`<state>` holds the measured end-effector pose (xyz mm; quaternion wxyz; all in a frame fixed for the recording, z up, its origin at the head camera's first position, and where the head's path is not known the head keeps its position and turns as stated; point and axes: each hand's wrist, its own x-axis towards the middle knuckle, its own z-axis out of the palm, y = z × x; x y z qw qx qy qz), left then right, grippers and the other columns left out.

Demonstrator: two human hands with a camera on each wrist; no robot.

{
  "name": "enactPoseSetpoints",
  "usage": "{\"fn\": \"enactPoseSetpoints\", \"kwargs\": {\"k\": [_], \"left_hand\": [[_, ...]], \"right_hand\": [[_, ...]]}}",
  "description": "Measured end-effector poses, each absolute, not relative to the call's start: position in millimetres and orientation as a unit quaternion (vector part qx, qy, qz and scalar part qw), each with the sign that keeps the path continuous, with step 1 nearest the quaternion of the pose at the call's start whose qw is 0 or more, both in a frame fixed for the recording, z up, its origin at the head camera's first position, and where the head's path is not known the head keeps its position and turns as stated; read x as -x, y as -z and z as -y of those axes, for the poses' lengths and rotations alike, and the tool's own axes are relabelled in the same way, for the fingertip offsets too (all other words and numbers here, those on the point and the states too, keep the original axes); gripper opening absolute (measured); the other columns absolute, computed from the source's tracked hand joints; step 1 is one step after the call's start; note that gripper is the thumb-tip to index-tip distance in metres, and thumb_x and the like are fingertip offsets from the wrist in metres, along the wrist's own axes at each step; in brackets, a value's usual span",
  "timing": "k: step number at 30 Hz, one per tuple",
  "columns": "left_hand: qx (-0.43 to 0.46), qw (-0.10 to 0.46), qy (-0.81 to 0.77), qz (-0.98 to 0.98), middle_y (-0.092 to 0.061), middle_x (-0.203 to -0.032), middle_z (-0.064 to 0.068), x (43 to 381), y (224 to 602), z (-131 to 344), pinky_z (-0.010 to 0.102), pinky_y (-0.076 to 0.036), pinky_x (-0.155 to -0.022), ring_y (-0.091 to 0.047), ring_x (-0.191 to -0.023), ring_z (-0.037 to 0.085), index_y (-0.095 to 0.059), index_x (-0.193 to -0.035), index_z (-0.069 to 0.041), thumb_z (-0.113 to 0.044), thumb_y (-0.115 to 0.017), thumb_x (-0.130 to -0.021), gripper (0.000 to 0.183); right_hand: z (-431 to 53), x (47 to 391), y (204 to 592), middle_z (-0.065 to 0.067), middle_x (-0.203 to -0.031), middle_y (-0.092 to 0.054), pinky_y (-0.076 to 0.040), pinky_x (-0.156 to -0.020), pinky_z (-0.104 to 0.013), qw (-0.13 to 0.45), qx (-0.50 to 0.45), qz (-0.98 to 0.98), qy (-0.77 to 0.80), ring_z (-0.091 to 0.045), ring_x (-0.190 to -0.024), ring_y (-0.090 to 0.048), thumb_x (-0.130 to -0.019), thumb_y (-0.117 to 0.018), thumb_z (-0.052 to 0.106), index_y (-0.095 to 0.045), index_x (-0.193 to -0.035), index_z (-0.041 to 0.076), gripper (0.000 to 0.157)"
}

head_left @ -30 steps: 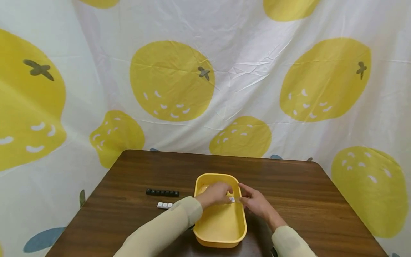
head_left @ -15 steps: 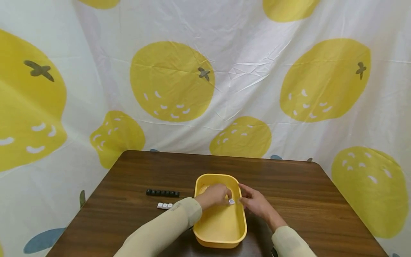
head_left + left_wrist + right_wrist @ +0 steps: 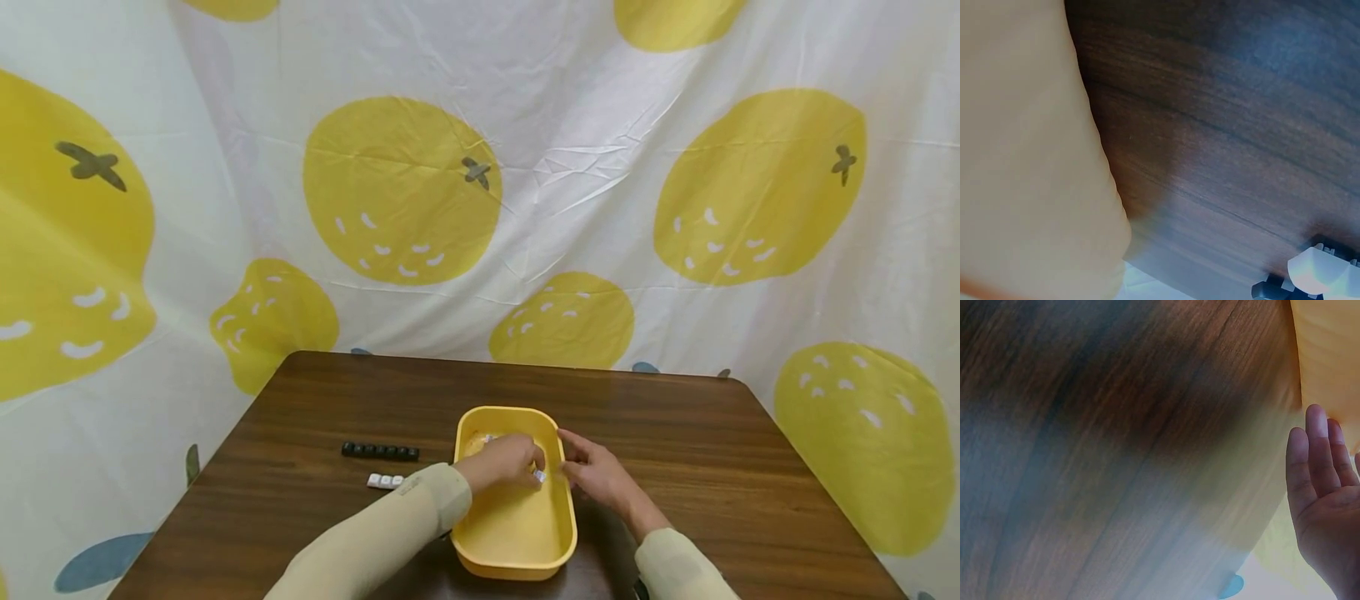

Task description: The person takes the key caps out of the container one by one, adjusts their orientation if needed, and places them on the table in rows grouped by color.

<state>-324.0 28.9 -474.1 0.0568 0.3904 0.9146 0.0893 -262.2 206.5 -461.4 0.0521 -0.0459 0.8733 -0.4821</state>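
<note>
A yellow bin stands on the brown table. Reaching in over its left rim, my left hand has curled fingers, with a small white keycap pinched at the fingertips. More small white pieces show behind that hand at the bin's far end, mostly hidden. My right hand rests against the outside of the bin's right wall, fingertips at the rim; the right wrist view shows its fingers straight. In the left wrist view the bin's wall fills the left side and the hand is hidden.
Left of the bin lies a row of black keycaps. Nearer, a short row of white keycaps is partly covered by the left sleeve. A lemon-print cloth hangs behind the table.
My left hand has shifted slightly nearer with the white keycap, which is now more tilted. White pieces at the bin's far end have come into sight. The right hand stays put.
</note>
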Motion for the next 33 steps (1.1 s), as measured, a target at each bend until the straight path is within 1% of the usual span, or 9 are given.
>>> {"fn": "enactPoseSetpoints", "kwargs": {"k": [3,6,11,17,20,24,26,30,33], "left_hand": [[-0.425,0.039,-0.073,-0.901,-0.064,-0.081,-0.005,325.0,474.9,-29.1,0.018,-0.044,-0.069,-0.054,-0.072,0.008,-0.076,-0.102,-0.010,-0.022,-0.080,-0.082,0.024],[-0.454,0.023,-0.063,-0.888,-0.067,-0.082,-0.005,325.8,476.6,-29.2,0.016,-0.045,-0.072,-0.057,-0.073,0.007,-0.077,-0.099,-0.009,-0.020,-0.080,-0.081,0.022],[-0.467,0.010,-0.074,-0.881,-0.068,-0.075,-0.006,326.9,478.9,-28.1,0.014,-0.043,-0.066,-0.055,-0.067,0.005,-0.078,-0.089,-0.010,-0.017,-0.079,-0.079,0.012],[-0.455,0.005,-0.101,-0.885,-0.070,-0.077,-0.004,326.2,476.3,-23.1,0.015,-0.043,-0.064,-0.057,-0.066,0.007,-0.078,-0.086,-0.009,-0.012,-0.079,-0.075,0.011],[-0.441,0.010,-0.111,-0.890,-0.070,-0.079,-0.003,326.5,473.6,-19.5,0.016,-0.045,-0.066,-0.057,-0.068,0.007,-0.077,-0.091,-0.007,-0.011,-0.078,-0.076,0.015],[-0.418,0.035,-0.127,-0.899,-0.072,-0.088,0.000,327.5,468.3,-14.2,0.018,-0.048,-0.073,-0.061,-0.076,0.008,-0.076,-0.105,-0.004,-0.008,-0.073,-0.083,0.023],[-0.406,0.046,-0.138,-0.902,-0.073,-0.095,0.001,327.3,465.4,-11.3,0.020,-0.049,-0.077,-0.063,-0.081,0.008,-0.075,-0.110,-0.004,-0.008,-0.071,-0.086,0.024],[-0.398,0.031,-0.161,-0.903,-0.073,-0.095,0.001,327.9,463.4,-5.2,0.020,-0.049,-0.075,-0.061,-0.079,0.008,-0.075,-0.106,-0.003,-0.008,-0.071,-0.085,0.022],[-0.396,0.014,-0.189,-0.899,-0.069,-0.085,0.001,328.2,462.5,0.3,0.019,-0.046,-0.068,-0.056,-0.072,0.008,-0.072,-0.099,-0.004,-0.007,-0.071,-0.080,0.019]], "right_hand": [[-206.3,261.7,461.7,-0.014,-0.100,-0.067,-0.047,-0.055,-0.037,0.050,0.048,-0.871,0.487,-0.024,-0.070,-0.061,-0.091,-0.060,0.004,-0.046,-0.147,0.003,0.057],[-206.3,261.3,462.0,-0.014,-0.100,-0.067,-0.047,-0.054,-0.036,0.049,0.050,-0.870,0.489,-0.025,-0.070,-0.061,-0.091,-0.060,0.004,-0.046,-0.147,0.003,0.057],[-205.9,260.7,461.4,-0.013,-0.099,-0.066,-0.047,-0.055,-0.036,0.051,0.047,-0.871,0.486,-0.024,-0.070,-0.060,-0.092,-0.060,0.005,-0.046,-0.147,0.003,0.057],[-205.0,261.2,460.0,-0.010,-0.098,-0.065,-0.048,-0.057,-0.037,0.054,0.044,-0.873,0.483,-0.025,-0.071,-0.060,-0.093,-0.060,0.006,-0.045,-0.148,0.004,0.056],[-204.9,261.3,459.9,-0.010,-0.099,-0.065,-0.048,-0.057,-0.037,0.054,0.040,-0.872,0.485,-0.024,-0.071,-0.060,-0.093,-0.060,0.006,-0.046,-0.148,0.005,0.056],[-205.1,261.1,460.1,-0.012,-0.101,-0.067,-0.047,-0.056,-0.036,0.054,0.038,-0.869,0.490,-0.022,-0.070,-0.060,-0.094,-0.060,0.005,-0.046,-0.147,0.005,0.055],[-205.1,261.1,460.2,-0.012,-0.101,-0.067,-0.046,-0.056,-0.036,0.054,0.042,-0.868,0.492,-0.023,-0.069,-0.060,-0.094,-0.060,0.005,-0.046,-0.147,0.004,0.055],[-204.7,260.8,460.0,-0.011,-0.100,-0.067,-0.047,-0.057,-0.037,0.055,0.040,-0.869,0.490,-0.023,-0.070,-0.060,-0.094,-0.060,0.006,-0.046,-0.147,0.004,0.055],[-204.3,261.0,460.0,-0.012,-0.102,-0.067,-0.048,-0.058,-0.037,0.055,0.035,-0.870,0.489,-0.023,-0.071,-0.060,-0.095,-0.060,0.006,-0.046,-0.148,0.005,0.055]]}}
